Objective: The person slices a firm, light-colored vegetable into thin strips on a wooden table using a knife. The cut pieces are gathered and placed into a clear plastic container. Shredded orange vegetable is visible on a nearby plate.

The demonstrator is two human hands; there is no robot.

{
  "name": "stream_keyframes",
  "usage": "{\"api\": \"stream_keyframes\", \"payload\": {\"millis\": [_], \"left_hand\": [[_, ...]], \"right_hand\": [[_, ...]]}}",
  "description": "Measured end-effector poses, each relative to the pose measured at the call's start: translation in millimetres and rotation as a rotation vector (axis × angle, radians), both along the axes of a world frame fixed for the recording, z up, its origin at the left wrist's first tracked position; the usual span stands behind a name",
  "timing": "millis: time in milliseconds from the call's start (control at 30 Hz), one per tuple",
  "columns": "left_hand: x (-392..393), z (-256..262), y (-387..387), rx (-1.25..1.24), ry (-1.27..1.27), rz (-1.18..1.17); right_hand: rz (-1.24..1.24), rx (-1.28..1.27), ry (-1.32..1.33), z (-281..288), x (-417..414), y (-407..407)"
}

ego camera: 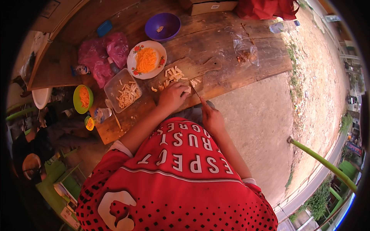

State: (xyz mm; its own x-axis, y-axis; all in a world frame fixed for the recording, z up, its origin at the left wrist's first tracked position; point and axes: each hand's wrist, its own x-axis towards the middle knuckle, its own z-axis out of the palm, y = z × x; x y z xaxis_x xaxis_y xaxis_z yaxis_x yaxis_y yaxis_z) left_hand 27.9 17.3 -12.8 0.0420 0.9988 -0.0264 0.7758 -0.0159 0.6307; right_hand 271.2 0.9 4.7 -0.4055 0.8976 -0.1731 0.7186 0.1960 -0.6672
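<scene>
My left hand (174,96) presses a pale block of food (188,89), perhaps tempeh, onto a wooden cutting board (208,65) with a handle. In my right hand (212,117) is a knife (195,91), its blade at the block's right side. Cut pale sticks (175,74) lie piled on the board beyond my left hand, and a few (195,82) lie beside the blade. A clear plastic container (111,83) left of the board holds more sticks. Behind it, a floral plate (159,50) bears shredded orange food (145,60), likely carrot.
Around the wooden table (260,46) are a purple bowl (170,24), a pink plastic bag (94,53), a green bowl (76,99) of orange shreds, a spoon (116,118), a clear plastic bag (253,55), a bottle (277,27), a cardboard box (214,8) and a red bag (260,10).
</scene>
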Motion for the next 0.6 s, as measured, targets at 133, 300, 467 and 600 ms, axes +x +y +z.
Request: {"api": "stream_keyframes", "payload": {"millis": [133, 300, 467, 600], "left_hand": [[8.7, 13.0, 7.3, -0.059, 0.084, 0.100], [9.9, 5.6, 5.1, 0.050, 0.024, 0.107], [10.8, -0.9, 6.8, 0.040, -0.009, 0.104], [11.5, -2.8, 7.2, 0.063, -0.005, 0.106]], "right_hand": [[0.004, -0.017, 0.006, 0.1, 0.6, 0.4], [0.004, 0.013, 0.009, -0.9, 0.3, -1.8], [0.005, 0.049, -0.003, -1.0, -0.5, -3.6], [0.008, 0.036, -0.023, 4.7, -2.0, -4.0]]}}
